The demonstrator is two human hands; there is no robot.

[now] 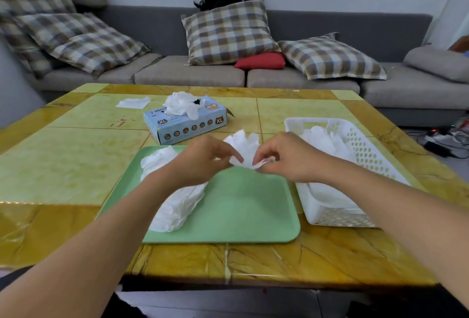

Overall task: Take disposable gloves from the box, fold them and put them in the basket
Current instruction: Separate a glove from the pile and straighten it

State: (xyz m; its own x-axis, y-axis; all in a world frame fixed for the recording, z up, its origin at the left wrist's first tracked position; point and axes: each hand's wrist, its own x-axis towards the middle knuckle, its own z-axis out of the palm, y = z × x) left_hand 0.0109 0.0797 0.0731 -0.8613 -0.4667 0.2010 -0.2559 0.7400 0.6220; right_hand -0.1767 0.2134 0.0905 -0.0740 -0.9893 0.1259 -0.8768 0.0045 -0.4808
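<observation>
Glove (244, 145) held up over green tray (236, 206), pinched at its lower edge by left hand (203, 159) and right hand (286, 156), close together. Glove pile (175, 191) on tray's left side. Folded gloves (322, 140) in white basket (365, 150) right of tray. Glove box (186, 121) behind tray, gloves sticking out.

The left forearm covers the middle of the glove pile (177, 198) on the tray (241, 211), and the right forearm hides part of the basket (330, 216) and its contents. The fingertips of both hands are buried in the held glove (243, 147). Small print on the box (187, 125) is illegible; the left cushions (38, 13) are blurred.
</observation>
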